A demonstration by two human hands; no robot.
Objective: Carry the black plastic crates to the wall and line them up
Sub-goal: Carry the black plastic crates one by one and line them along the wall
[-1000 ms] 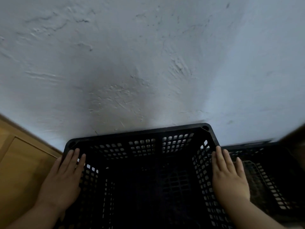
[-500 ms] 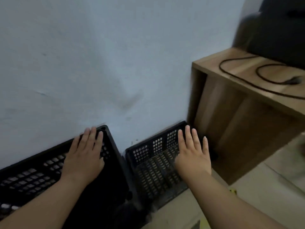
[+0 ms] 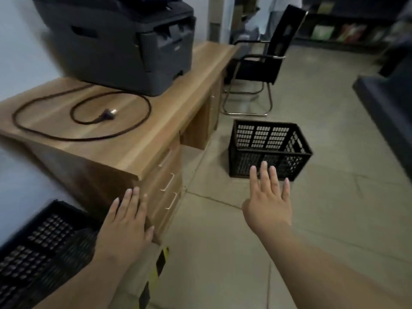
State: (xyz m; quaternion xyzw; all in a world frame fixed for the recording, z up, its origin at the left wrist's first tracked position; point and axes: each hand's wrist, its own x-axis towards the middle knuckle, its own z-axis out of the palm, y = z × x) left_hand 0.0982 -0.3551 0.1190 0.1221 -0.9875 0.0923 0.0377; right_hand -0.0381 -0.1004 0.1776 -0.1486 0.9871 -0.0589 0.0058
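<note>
1. A tiled floor [image 3: 323, 197] runs beside a wooden desk [image 3: 138, 139] that stands against the wall [image 3: 20, 52]; a printer [image 3: 124, 41] and loose cable [image 3: 84, 121] lie on it, a chair [image 3: 263, 61] beyond
2. One black crate [image 3: 267, 150] stands empty on the floor, away from the wall; another crate [image 3: 38, 248] sits by the wall, beside the desk
3. Left hand [image 3: 127, 228] and right hand [image 3: 267, 201] are spread flat, holding nothing
</note>
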